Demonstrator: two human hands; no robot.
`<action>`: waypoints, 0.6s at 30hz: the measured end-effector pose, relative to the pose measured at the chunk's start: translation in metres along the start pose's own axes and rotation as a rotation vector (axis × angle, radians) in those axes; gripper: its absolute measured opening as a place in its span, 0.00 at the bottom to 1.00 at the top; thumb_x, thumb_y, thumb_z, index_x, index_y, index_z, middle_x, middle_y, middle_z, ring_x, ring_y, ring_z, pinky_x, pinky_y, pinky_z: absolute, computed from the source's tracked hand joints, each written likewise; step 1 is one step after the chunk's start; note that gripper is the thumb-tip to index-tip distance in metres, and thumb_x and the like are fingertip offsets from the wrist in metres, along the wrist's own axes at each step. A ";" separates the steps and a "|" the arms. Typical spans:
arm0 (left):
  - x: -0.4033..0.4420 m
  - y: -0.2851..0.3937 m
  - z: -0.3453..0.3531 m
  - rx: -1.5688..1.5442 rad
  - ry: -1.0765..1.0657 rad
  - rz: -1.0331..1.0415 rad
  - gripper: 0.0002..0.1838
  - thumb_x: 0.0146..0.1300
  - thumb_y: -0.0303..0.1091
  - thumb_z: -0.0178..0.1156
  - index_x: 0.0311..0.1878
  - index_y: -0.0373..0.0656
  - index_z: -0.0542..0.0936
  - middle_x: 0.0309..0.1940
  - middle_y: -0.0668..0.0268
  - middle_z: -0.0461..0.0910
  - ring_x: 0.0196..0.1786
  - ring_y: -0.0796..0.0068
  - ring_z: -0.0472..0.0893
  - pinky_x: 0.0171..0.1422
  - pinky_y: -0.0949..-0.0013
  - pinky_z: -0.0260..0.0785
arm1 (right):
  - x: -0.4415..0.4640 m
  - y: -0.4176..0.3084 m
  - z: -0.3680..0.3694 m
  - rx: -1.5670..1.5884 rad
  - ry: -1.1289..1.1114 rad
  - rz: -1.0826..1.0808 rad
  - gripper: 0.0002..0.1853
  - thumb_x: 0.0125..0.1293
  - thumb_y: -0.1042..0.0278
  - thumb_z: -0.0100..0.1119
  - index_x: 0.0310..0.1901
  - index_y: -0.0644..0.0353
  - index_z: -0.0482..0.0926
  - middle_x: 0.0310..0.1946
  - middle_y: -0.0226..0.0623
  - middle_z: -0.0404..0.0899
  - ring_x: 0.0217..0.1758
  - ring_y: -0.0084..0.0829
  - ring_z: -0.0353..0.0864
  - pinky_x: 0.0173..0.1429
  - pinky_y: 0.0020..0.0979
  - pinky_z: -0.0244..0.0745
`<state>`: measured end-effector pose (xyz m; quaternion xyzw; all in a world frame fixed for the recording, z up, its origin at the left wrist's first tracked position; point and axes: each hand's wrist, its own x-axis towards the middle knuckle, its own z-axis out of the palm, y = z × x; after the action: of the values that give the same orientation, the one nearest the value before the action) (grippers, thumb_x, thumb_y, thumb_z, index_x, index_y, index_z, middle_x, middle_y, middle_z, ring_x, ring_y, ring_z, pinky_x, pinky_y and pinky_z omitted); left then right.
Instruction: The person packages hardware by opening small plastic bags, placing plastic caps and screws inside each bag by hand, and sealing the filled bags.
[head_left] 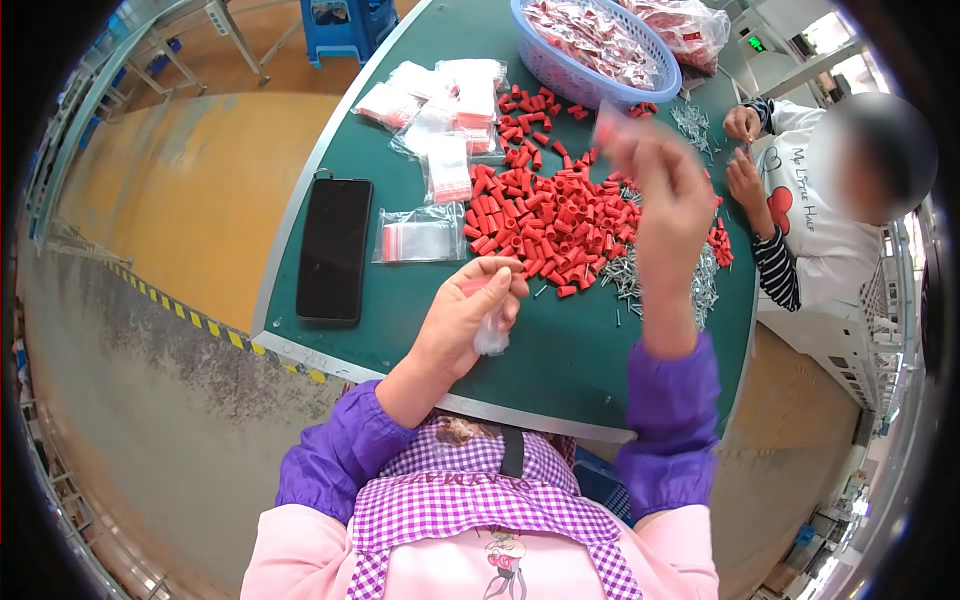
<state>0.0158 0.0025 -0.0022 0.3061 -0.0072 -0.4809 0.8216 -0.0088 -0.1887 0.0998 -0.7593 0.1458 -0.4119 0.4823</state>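
Red plastic caps: lying heaped mid-frame on the green surface, seemingly for easy reach.
Left hand: clasping clear plastic at centre, fingers curling, likely holding it bunched.
Right hand: pinching a blurred red-and-clear packet near the blue plastic basket, upper right.

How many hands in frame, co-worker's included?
4. Left hand, by the red caps; right hand, raised near the blue basket; co-worker's upper hand and lower hand, at the table's right edge.

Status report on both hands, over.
Left hand gripping clear plastic. Right hand raised, blurred, pinching a small packet. Blue basket close by. Co-worker's hands off to the right.
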 end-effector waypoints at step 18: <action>0.010 -0.004 -0.002 -0.271 0.018 0.078 0.14 0.70 0.33 0.54 0.56 0.41 0.70 0.47 0.56 0.79 0.54 0.62 0.78 0.60 0.58 0.72 | -0.133 0.015 0.031 0.176 -0.301 0.672 0.07 0.64 0.71 0.63 0.37 0.66 0.79 0.23 0.28 0.78 0.22 0.14 0.72 0.26 0.18 0.67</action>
<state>0.0185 -0.0061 -0.0092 0.1963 0.0534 -0.4424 0.8734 -0.0643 -0.0950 0.0163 -0.6768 0.2784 -0.1256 0.6698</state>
